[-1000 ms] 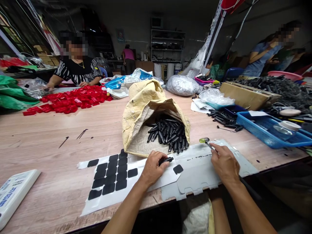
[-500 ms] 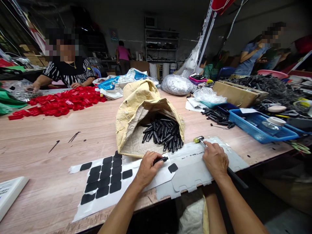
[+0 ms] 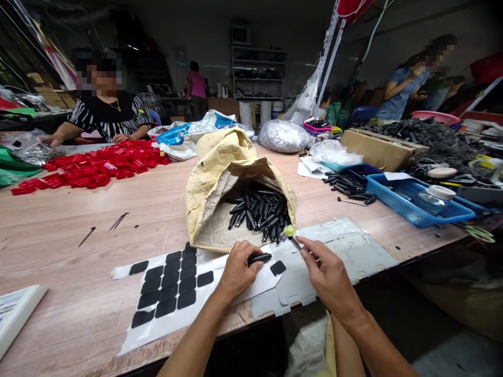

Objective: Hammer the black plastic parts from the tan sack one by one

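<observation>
My left hand (image 3: 239, 269) is closed around a small black plastic part (image 3: 259, 257), resting on a white backing sheet (image 3: 178, 309) that carries several black rubber pads (image 3: 173, 285). One loose black pad (image 3: 277, 268) lies just right of that hand. My right hand (image 3: 328, 275) grips a thin tool with a yellow-green tip (image 3: 290, 231), raised over a grey flat panel (image 3: 346, 251) and pointing toward the sack. An open tan sack (image 3: 220, 178) full of black plastic parts (image 3: 261, 212) stands just beyond both hands.
A person in a striped top (image 3: 108, 112) sits at the far left behind a pile of red pieces (image 3: 94, 167). A blue tray (image 3: 420, 201), a cardboard box (image 3: 379, 149) and heaps of black parts fill the right side. Other people work at the back right. A white box (image 3: 13, 314) lies at the left edge.
My right hand has lifted the tool off the grey panel and swung it left toward the sack and my left hand. The left hand has stayed put with the black part.
</observation>
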Tool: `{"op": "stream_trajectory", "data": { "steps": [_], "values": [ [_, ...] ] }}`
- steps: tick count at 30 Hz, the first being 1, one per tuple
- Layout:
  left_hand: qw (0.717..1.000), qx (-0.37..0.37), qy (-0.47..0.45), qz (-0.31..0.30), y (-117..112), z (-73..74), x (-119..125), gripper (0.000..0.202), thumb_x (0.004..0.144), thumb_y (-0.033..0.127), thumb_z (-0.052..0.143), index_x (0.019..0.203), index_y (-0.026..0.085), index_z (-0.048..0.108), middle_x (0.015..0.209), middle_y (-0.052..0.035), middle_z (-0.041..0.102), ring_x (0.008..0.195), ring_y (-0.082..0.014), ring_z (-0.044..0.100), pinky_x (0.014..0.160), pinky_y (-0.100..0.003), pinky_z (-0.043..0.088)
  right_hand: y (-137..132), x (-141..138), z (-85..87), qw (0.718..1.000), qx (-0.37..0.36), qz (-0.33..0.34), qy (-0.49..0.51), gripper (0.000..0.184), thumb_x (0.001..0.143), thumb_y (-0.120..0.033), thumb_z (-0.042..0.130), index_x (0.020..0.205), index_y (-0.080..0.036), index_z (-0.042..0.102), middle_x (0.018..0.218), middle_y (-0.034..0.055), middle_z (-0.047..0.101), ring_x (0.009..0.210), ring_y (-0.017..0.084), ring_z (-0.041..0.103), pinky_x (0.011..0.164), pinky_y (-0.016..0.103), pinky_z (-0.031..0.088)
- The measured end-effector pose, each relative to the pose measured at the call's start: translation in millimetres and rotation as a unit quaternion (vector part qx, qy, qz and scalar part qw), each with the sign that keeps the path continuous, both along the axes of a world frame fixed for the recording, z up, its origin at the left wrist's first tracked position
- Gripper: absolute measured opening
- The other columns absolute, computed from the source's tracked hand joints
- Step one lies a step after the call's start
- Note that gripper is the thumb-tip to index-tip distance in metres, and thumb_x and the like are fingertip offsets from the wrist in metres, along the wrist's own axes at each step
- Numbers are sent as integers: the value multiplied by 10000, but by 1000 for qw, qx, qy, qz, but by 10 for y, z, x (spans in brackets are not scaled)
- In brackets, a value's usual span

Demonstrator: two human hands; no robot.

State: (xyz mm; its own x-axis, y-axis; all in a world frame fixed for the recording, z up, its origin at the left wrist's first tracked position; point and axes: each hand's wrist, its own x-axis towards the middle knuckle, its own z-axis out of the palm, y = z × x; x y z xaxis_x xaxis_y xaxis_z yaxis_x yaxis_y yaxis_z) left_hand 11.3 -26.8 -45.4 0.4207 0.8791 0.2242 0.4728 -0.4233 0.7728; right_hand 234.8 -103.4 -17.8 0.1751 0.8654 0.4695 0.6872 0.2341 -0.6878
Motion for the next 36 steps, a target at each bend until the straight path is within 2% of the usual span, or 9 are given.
{"op": "stream_trajectory", "data": {
  "steps": [2, 4, 6, 9, 12, 19, 30, 34, 36],
  "values": [
    [1000, 7, 0, -1, -1, -8, -1, 203, 750, 88, 703, 904, 219, 714, 918, -39, 672, 968, -253, 575, 881, -396, 455, -78, -190, 103, 999, 12, 36, -5, 337, 1001, -229, 476, 1275, -246, 672, 1084, 69, 713, 1031, 190, 668, 918, 322, 539],
    [1000, 15, -1, -1, 0, -27, -1, 201, 751, 83, 709, 903, 215, 717, 918, -40, 677, 968, -252, 573, 880, -392, 449, -132, -316, 139, 998, 50, 31, -15, 367, 999, -188, 479, 1311, -259, 657, 1097, 70, 701, 1052, 188, 660, 942, 320, 531],
    [1000, 17, -3, 0, 3, -49, 1, 199, 753, 80, 714, 902, 213, 718, 914, -39, 679, 962, -248, 570, 879, -389, 447, -161, -390, 83, 996, 76, 19, -30, 404, 993, -153, 469, 1343, -257, 643, 1087, 79, 688, 1045, 190, 657, 934, 322, 533],
    [1000, 19, -11, 5, 5, -66, 1, 204, 748, 73, 716, 894, 216, 718, 899, -33, 673, 949, -243, 569, 868, -383, 450, -160, -429, -108, 996, 35, 36, -70, 434, 987, -116, 426, 1331, -240, 659, 949, 65, 671, 906, 183, 663, 820, 300, 552],
    [1000, 18, -16, 4, 4, -58, -2, 209, 741, 66, 715, 887, 215, 726, 881, -31, 673, 931, -240, 570, 860, -377, 454, -132, -395, -215, 996, -1, 36, -77, 423, 986, -120, 418, 1313, -212, 669, 916, 60, 665, 866, 180, 660, 806, 293, 549],
    [1000, 26, -4, 3, -2, -63, -2, 230, 747, 73, 692, 927, 200, 757, 880, -42, 634, 939, -241, 548, 866, -380, 447, -118, -226, -36, 999, 21, 0, -39, 353, 1014, -210, 461, 1295, -205, 674, 991, 71, 687, 951, 181, 662, 866, 293, 531],
    [1000, 26, 0, 6, 12, -94, 4, 204, 739, 67, 694, 905, 185, 681, 881, -29, 633, 910, -230, 548, 833, -364, 432, -173, -189, -81, 999, 24, -13, -22, 333, 1017, -247, 479, 1285, -231, 676, 1075, 78, 704, 1031, 199, 664, 919, 329, 533],
    [1000, 24, 1, 1, 20, -95, -3, 176, 758, 86, 687, 900, 190, 686, 896, -35, 641, 930, -237, 543, 849, -372, 422, -175, -154, -109, 998, 19, -24, -46, 341, 1015, -239, 473, 1295, -247, 667, 1084, 66, 704, 1025, 195, 665, 907, 328, 525],
    [1000, 20, 2, -6, 23, -91, -12, 156, 778, 108, 681, 910, 189, 694, 911, -42, 646, 943, -242, 542, 855, -377, 417, -160, -61, -168, 994, 13, -60, -86, 350, 1009, -230, 473, 1301, -245, 666, 1071, 66, 701, 1004, 204, 662, 883, 340, 517]
  ]
}}
